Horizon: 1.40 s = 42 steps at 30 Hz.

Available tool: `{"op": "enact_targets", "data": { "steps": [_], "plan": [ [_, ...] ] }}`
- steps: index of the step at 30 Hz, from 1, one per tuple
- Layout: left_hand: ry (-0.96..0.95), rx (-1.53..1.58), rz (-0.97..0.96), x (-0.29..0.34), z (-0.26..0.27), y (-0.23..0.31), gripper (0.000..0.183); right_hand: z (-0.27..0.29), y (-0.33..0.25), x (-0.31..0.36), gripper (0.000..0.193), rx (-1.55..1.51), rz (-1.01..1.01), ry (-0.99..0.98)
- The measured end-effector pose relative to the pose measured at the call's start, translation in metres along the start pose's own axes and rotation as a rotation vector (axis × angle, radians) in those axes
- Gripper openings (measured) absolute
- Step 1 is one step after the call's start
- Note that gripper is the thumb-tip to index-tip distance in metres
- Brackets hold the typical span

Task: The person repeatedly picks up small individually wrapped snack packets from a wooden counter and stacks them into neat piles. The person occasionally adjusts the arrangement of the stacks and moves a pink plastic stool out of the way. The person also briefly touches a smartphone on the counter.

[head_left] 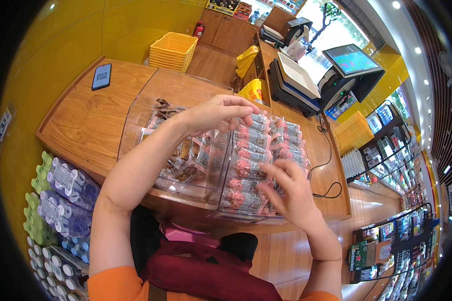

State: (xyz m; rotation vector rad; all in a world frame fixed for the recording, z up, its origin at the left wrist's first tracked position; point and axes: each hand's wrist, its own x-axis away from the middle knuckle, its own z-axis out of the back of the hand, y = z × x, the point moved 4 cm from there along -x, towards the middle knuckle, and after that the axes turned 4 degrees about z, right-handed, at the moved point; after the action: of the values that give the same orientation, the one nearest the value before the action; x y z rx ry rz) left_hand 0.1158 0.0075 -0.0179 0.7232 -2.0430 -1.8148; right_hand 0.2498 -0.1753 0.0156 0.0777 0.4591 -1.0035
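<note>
My left hand (218,114) hovers over the far end of a clear plastic bin (220,200), its fingers loosely bent and apart, with nothing visible in them. Over the near right part of the same bin is my right hand (290,191), fingers spread and slightly blurred, close above the packets. Inside lie small packets (251,153) with pink crimped ends and clear-grey wrappers, stacked in two neat columns. To the left, a second clear bin (130,145) holds loosely heaped packets (188,155) with brown contents. My left forearm hides part of that heap.
Both bins stand on a wooden counter (80,118). A phone (101,77) lies at its far left. Beyond are stacked yellow baskets (172,50), a scale (294,83) and a screen (354,59). A black cable (326,150) runs along the right. Shrink-wrapped bottles (65,200) are stacked at left.
</note>
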Motion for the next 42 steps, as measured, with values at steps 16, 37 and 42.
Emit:
{"op": "enact_targets", "data": {
  "steps": [16, 37, 42],
  "plan": [
    [0.175, -0.365, -0.062, -0.002, 0.028, -0.004, 0.026, 0.003, 0.015, -0.005, 0.033, 0.134, 0.000, 0.008],
    [0.217, -0.998, 0.766, 0.011, 0.066, -0.048, 0.021, 0.027, 0.017, 0.023, 0.037, -0.038, -0.132, 0.169],
    [0.118, -0.694, 0.578, 0.035, 0.096, -0.024, 0.028, 0.028, 0.012, 0.011, 0.034, -0.117, -0.077, 0.163]
  ]
}}
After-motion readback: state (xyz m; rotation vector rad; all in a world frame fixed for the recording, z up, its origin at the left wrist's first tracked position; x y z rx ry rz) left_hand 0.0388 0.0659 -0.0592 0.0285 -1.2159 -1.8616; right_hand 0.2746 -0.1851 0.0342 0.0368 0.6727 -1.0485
